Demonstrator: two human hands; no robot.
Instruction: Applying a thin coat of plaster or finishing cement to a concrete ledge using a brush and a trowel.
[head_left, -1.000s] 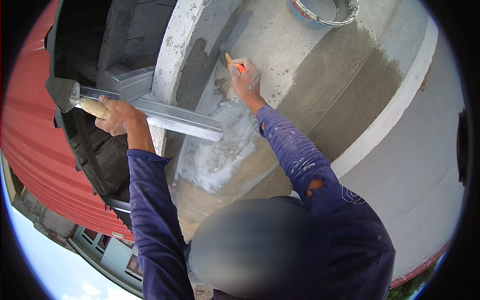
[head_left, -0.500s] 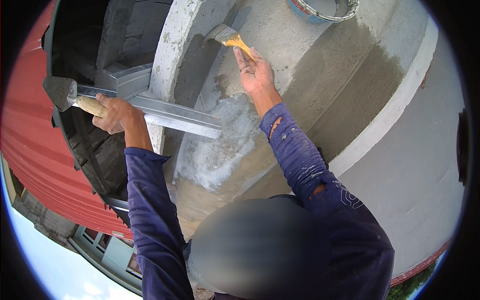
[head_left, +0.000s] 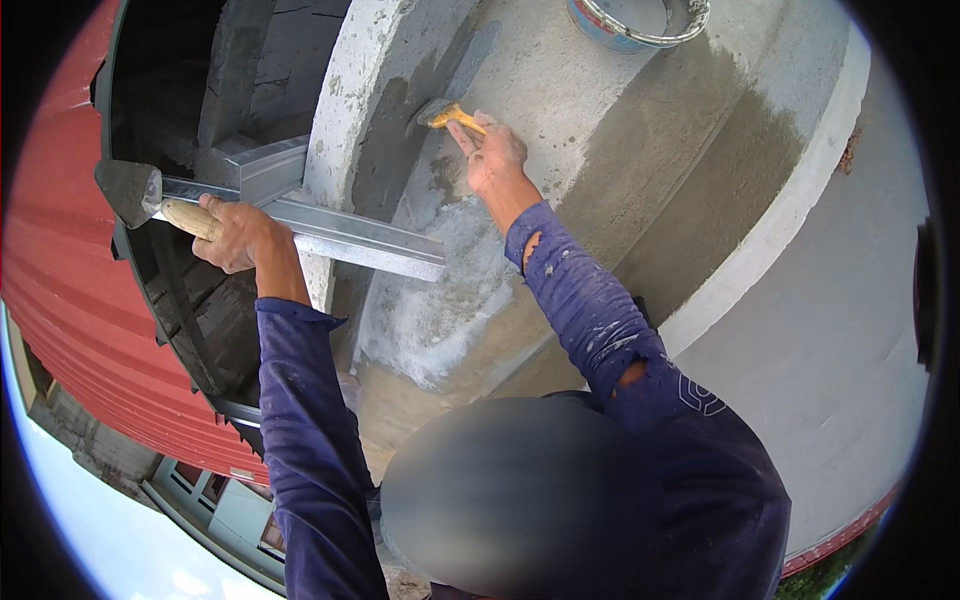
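Observation:
My right hand grips the yellow handle of a paintbrush. The bristles meet the corner where the concrete ledge joins a low raised edge, and the surface there is dark and damp-looking. In my left hand is the wooden handle of a pointing trowel, its grey-smeared blade out to the left over the red roof's edge. That hand is against a galvanized metal channel, which juts over the raised edge.
A bucket with a caked rim stands at the far side of the ledge. A white powdery patch covers the near concrete. Left lie a red corrugated roof and a dark opening; a pale curved rim borders the right.
My right hand has moved the brush nearer and slightly left, down along the corner. My left hand with the trowel has shifted only slightly.

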